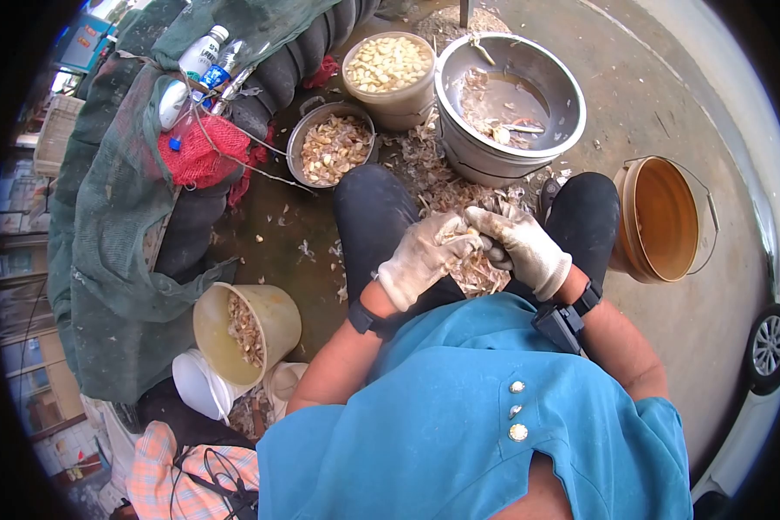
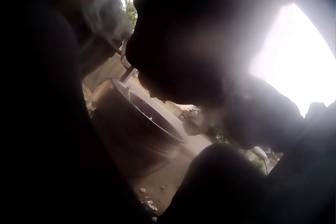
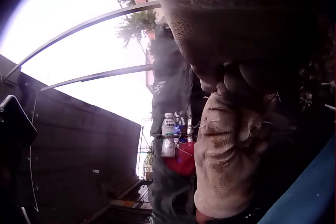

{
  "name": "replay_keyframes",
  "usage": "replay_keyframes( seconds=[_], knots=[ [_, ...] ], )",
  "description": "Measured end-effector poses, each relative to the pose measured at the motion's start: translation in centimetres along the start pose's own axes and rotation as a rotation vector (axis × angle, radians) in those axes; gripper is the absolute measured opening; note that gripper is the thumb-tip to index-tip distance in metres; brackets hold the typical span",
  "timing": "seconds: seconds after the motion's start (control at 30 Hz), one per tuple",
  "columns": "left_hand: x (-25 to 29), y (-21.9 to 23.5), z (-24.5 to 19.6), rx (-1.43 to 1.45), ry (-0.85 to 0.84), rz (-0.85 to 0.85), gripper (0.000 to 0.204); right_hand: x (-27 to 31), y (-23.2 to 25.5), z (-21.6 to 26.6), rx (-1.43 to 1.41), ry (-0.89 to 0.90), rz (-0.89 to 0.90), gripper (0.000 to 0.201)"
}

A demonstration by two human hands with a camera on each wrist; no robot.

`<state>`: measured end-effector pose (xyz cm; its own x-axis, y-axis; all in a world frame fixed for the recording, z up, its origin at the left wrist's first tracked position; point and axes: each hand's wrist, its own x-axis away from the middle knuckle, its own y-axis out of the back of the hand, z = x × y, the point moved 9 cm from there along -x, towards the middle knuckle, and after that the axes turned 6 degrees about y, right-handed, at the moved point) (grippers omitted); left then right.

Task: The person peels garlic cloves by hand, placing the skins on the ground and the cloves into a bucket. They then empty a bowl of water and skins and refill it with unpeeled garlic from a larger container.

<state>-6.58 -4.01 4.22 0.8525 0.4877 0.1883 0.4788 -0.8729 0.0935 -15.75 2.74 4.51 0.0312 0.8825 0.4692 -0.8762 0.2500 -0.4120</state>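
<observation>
Both hands wear off-white work gloves and meet over the lap. My left hand [image 1: 420, 256] curls its fingers in toward the right one. Opposite it, my right hand [image 1: 522, 247] has its thumb and fingers bent, fingertips right at the left hand's. Between them they pinch a small pale garlic clove [image 1: 471, 232], mostly hidden by the gloves. Garlic skins [image 1: 479, 276] lie just below, between the thighs. In the right wrist view the left glove [image 3: 220, 155] shows with curled fingers touching the right glove [image 3: 226, 24]. The left wrist view is mostly dark.
Ahead stand a bucket of peeled cloves [image 1: 390, 62], a pot of unpeeled cloves [image 1: 334, 149] and a metal basin [image 1: 568, 149] with skins and liquid. An orange-brown bucket [image 1: 667, 221] lies tipped at right. A cream bucket [image 1: 277, 325] is at left, near green netting [image 1: 104, 286].
</observation>
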Motion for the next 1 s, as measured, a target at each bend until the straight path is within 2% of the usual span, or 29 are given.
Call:
replay_keyframes(
  seconds=[0.03, 0.07, 0.13, 0.17, 0.23, 0.37, 0.43, 0.47, 0.53, 0.57, 0.6, 0.67, 0.73, 0.8, 0.9, 1.0],
  knots=[
    [0.1, -0.3, -0.1, -0.216, -0.100, 0.023, 0.021, 0.1, 0.0, 0.6, 0.101, 0.019, -0.049, 0.020],
    [0.1, -0.2, -0.8, -0.216, -0.106, 0.021, 0.021, -0.3, 0.7, 0.3, 0.202, 0.045, -0.044, 0.019],
    [0.3, -0.2, -1.6, -0.124, 0.019, 0.007, 0.020, -0.7, -0.1, 0.7, 0.192, 0.091, -0.025, 0.020],
    [0.4, -0.3, -1.2, -0.123, 0.020, 0.008, 0.020, -0.8, -0.5, 1.0, 0.177, 0.134, -0.007, 0.022],
    [0.6, -0.5, -1.5, -0.043, -0.178, 0.019, 0.022, -1.0, -0.5, 1.1, 0.175, 0.117, 0.001, 0.023],
    [0.7, -0.3, -1.2, -0.135, -0.204, -0.025, 0.026, -0.7, -0.9, 1.1, 0.205, 0.087, -0.016, 0.023],
    [1.3, 0.3, -2.4, 0.038, -0.193, -0.090, 0.034, -0.7, -0.8, 0.8, 0.242, 0.097, -0.053, 0.022],
    [1.5, 0.4, -2.5, 0.037, -0.194, -0.090, 0.034, -1.0, -0.9, 0.4, 0.166, 0.099, -0.043, 0.021],
    [1.5, 0.4, -1.6, 0.200, -0.084, -0.079, 0.037, -0.9, -1.2, -0.2, 0.090, 0.100, -0.032, 0.020],
    [1.3, 0.5, -1.0, 0.199, -0.086, -0.080, 0.037, -0.5, -1.8, 0.3, 0.015, 0.132, -0.069, 0.020],
    [1.0, 0.6, 0.6, 0.324, -0.025, -0.070, 0.038, -0.2, -2.1, 0.7, -0.059, 0.163, -0.106, 0.019],
    [1.0, 0.4, 2.4, 0.504, 0.122, -0.053, 0.037, -0.3, -2.2, 0.5, 0.017, 0.140, -0.071, 0.020],
    [0.8, 0.3, 3.0, 0.546, 0.090, -0.037, 0.037, -0.4, -1.8, 0.2, 0.089, 0.118, -0.039, 0.021],
    [0.7, 0.4, 2.8, 0.560, 0.042, -0.033, 0.033, -0.4, -2.6, 0.0, -0.081, 0.150, 0.133, 0.023],
    [1.3, 1.2, 1.7, 0.453, 0.001, -0.115, 0.031, -0.6, -2.0, -1.1, -0.247, 0.089, 0.055, 0.026],
    [1.3, 2.2, 1.7, 0.458, -0.037, -0.134, 0.030, -0.5, -1.9, -1.4, -0.356, 0.069, 0.064, 0.028]
  ],
)
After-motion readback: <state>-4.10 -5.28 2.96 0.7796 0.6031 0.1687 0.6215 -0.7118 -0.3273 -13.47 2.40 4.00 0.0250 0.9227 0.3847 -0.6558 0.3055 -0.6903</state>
